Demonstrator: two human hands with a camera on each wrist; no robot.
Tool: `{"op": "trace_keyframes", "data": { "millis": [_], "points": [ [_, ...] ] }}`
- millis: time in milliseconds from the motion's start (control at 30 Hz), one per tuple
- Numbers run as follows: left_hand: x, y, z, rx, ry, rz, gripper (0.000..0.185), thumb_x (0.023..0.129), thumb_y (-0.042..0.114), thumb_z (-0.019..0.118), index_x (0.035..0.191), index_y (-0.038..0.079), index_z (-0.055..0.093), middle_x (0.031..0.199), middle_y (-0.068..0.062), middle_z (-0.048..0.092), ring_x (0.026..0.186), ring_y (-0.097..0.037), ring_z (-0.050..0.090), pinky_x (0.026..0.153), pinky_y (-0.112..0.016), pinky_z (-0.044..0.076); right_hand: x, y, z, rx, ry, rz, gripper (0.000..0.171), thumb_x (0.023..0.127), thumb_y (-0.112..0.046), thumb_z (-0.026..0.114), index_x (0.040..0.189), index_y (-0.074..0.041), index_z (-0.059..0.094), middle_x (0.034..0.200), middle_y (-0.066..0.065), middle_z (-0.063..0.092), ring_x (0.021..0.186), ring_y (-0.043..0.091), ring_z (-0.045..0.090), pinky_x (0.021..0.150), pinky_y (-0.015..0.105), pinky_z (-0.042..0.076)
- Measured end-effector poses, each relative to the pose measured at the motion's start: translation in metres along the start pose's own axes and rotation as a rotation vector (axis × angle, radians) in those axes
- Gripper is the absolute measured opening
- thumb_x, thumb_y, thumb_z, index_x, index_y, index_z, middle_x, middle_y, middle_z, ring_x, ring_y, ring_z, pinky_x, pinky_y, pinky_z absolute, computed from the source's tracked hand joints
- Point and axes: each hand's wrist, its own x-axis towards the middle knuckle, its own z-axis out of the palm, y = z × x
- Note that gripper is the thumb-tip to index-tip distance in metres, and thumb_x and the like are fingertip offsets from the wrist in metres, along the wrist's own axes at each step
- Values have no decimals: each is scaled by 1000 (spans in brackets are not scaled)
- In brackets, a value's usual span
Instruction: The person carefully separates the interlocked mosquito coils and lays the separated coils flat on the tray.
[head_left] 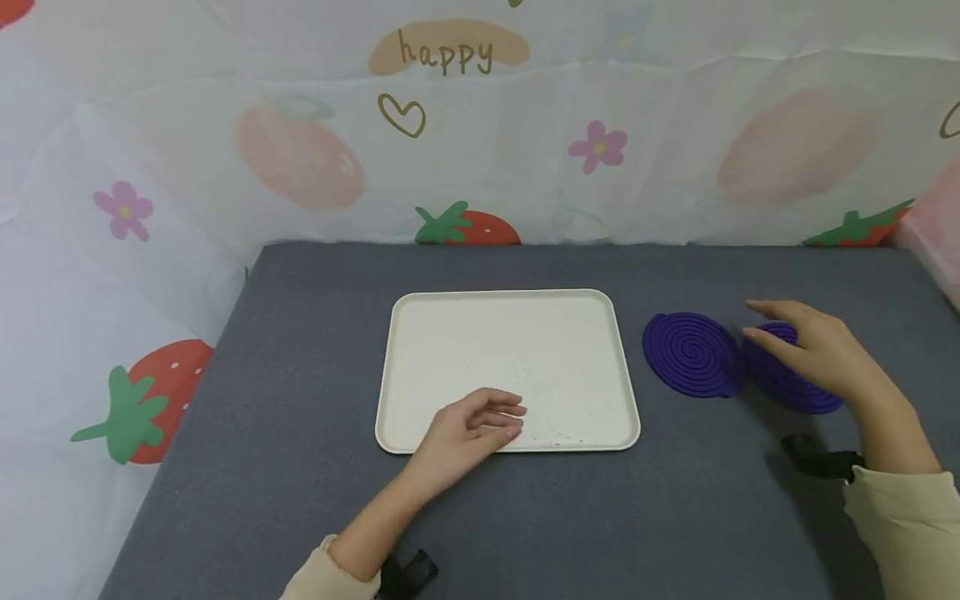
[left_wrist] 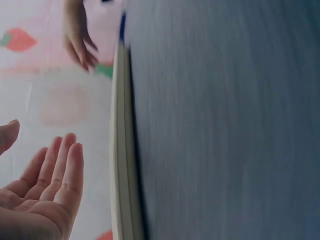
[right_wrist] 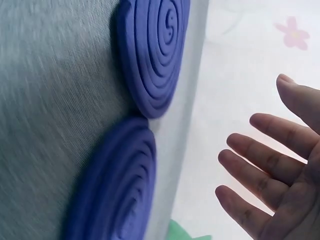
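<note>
Two flat purple spiral coils lie side by side on the grey table: the left coil (head_left: 692, 355) in full sight, the right coil (head_left: 795, 385) partly covered by my right hand (head_left: 821, 346) in the head view. That hand hovers above the right coil, fingers spread and holding nothing; the right wrist view shows it apart from both coils. My left hand (head_left: 472, 429) is over the front edge of a cream rectangular tray (head_left: 517, 333). Its fingers are relaxed with nothing in them, as the left wrist view of the palm (left_wrist: 42, 200) also shows.
The grey table (head_left: 300, 350) reaches back to a white cloth (head_left: 525, 183) printed with fruit, flowers and hearts. Small dark specks lie near the tray's front rim. Black straps (head_left: 821, 458) sit at both wrists, below cream sleeves.
</note>
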Motion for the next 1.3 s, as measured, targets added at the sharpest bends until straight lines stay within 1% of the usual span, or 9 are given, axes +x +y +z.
{"op": "trace_keyframes", "data": {
  "millis": [200,433,567,667,800,933,1100,1200,1300],
  "points": [
    [7,2,39,-264,-108,-31,36,89,3,63,121,-7,54,116,-22,61,105,-27,62,84,-23,51,-10,4,11,74,17,54,49,98,-27,51,134,6,45,130,35,44,114,55,39,86,69,31],
    [18,1,75,-582,-93,-177,34,85,-8,61,118,-11,54,111,-19,64,100,-22,64,85,-25,51,-14,6,19,145,47,100,48,99,-29,48,133,5,46,131,33,44,110,53,44,82,66,36],
    [24,3,97,-668,-96,-214,34,83,-11,59,117,-10,55,110,-20,64,98,-20,64,84,-25,51,-12,9,23,218,63,129,47,100,-30,47,132,5,48,130,32,47,111,50,45,83,63,39],
    [29,6,114,-705,-91,-229,33,84,-10,58,117,-11,55,111,-21,63,99,-20,64,84,-26,52,-9,13,26,295,77,150,46,99,-31,47,130,3,50,123,15,56,108,23,54,86,42,45],
    [39,9,135,-755,-73,-260,30,87,-8,56,117,-12,55,110,-20,64,96,-18,64,84,-26,52,-5,19,33,430,109,175,46,98,-33,52,128,2,53,109,-19,56,97,-8,47,77,14,40],
    [52,10,156,-798,-50,-289,29,88,-8,54,117,-13,53,108,-18,64,95,-16,63,84,-26,52,1,27,44,556,177,179,42,96,-27,56,123,5,55,100,-26,57,94,-8,51,76,8,41],
    [71,13,184,-781,145,-277,28,88,-9,52,115,-10,54,109,-15,64,102,-22,61,88,-29,50,4,33,52,611,242,198,40,95,-19,58,123,9,54,96,-26,58,91,-7,53,76,7,41],
    [80,16,198,-755,283,-266,34,86,-8,52,120,-8,51,118,-15,59,113,-28,54,97,-35,44,5,31,52,604,247,211,43,95,-19,58,124,11,52,95,-28,56,92,-9,52,77,6,40],
    [87,17,206,-784,359,-247,44,87,-5,51,130,-8,44,132,-18,49,125,-33,44,106,-43,35,5,27,52,572,244,208,44,95,-21,59,125,11,52,96,-29,55,92,-10,50,77,5,39]
  ]
}}
